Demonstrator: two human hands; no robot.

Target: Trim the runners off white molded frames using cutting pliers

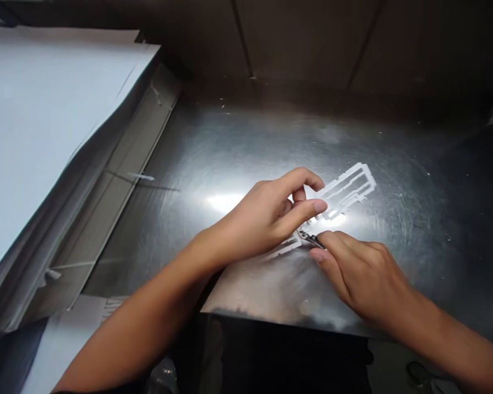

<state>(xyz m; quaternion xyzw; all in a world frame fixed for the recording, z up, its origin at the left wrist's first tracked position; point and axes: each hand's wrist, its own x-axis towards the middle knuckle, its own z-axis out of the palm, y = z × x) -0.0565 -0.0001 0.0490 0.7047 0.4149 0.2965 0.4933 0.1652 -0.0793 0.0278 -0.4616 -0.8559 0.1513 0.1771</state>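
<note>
A white plastic frame (347, 190) of thin bars lies flat on the shiny metal table (230, 158). My left hand (271, 213) pinches this frame near its middle with thumb and fingers. My right hand (355, 268) is closed round a small dark metal cutting tool (310, 238), whose tip touches the frame just below my left thumb. Under my left hand the frame's lower end is partly hidden.
A large white sheet (36, 120) lies at the left over a grey tray-like ledge (119, 186). Small white scraps dot the table. White papers (66, 334) sit by the table's front-left edge. A dark wall stands behind.
</note>
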